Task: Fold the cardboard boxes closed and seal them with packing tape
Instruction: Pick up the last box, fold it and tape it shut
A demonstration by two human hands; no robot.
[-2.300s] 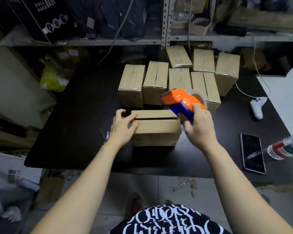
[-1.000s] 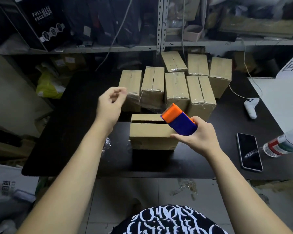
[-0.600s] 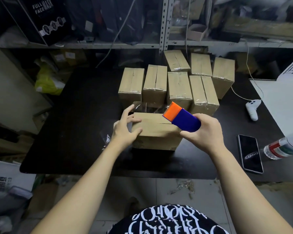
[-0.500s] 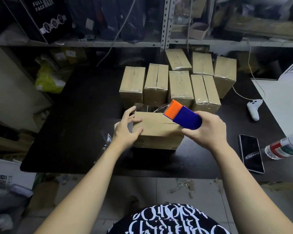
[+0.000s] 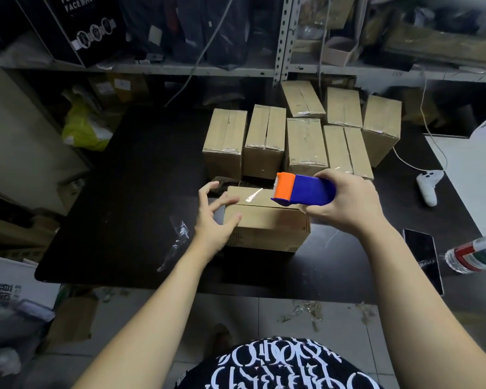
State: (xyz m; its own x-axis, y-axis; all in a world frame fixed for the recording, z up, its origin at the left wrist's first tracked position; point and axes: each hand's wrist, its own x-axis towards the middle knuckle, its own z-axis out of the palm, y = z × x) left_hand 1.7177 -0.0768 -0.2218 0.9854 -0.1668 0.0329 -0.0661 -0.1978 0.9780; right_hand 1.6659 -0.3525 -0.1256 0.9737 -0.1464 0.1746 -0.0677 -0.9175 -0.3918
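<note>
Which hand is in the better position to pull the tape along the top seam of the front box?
The right hand: it grips the tape dispenser just above the front box. The left hand only rests on that box's left end, steadying it.

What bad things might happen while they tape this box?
The dispenser in the right hand has a toothed edge pointing toward the left hand, so its fingers could get nicked. The left hand presses only the left end of the box, so the box might slide and the tape could go on crooked, off the seam.
</note>
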